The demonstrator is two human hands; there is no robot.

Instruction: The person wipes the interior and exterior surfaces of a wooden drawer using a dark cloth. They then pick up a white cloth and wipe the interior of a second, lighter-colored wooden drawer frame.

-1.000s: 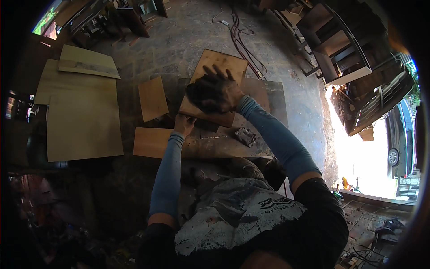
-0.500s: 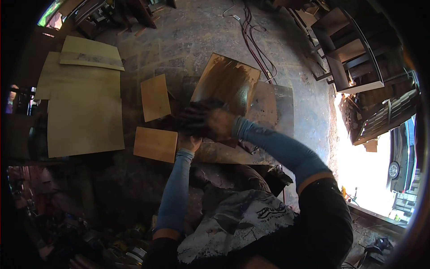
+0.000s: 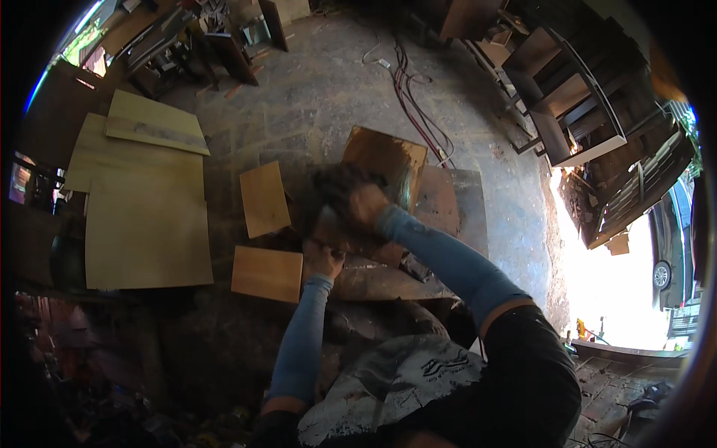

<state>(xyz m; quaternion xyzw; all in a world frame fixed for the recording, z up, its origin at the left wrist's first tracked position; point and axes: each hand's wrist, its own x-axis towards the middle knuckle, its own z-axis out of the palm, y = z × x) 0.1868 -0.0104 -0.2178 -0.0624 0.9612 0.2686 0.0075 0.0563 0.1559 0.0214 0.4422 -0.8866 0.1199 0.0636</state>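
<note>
A brown wooden board lies in front of me, its surface partly dark and shiny as if wet. My right hand is over the board's left part. Around its fingers is a dark, blurred mass; I cannot make out whether it is a rag or a glove. Motion smears the fingers themselves. At the board's near left corner, my left hand has its fingers bent on the edge, holding it. Both forearms wear blue sleeves.
Two small light-brown boards lie left of my left hand. Farther left are large pale-yellow sheets. A flat worn panel lies under and right of the board. Cables run across the floor; a dark shelf unit stands at far right.
The view has tilted, so the boards and sheets appear lower. My right hand with the dark mass has shifted slightly across the board; my left hand stays at the near corner.
</note>
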